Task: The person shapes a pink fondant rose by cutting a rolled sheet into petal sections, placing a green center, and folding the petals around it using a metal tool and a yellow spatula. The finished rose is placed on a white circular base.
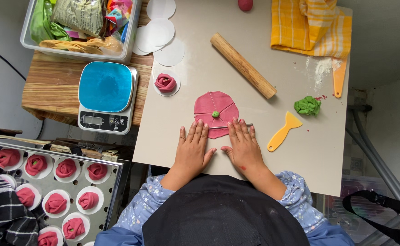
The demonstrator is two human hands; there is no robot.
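Left hand [192, 148] lay flat, fingers stretched out and together, gripping nothing, fingertips touching the near edge of the flat round pink dough disc [216, 109]. Right hand [243, 146] likewise spread flat, fingertips over a thin metal rod [229, 126] at the disc's near rim; whether pinched or just pressed, impossible to tell. Disc sat mid-table on the beige tabletop [300, 164], scored into wedges, tiny green dough ball [215, 114] at its centre. Just beyond: wooden rolling pin [243, 65]. Off right: yellow plastic scraper [283, 132], green dough lump [307, 105]. Off left: rolled pink dough rose [165, 83] on white paper.
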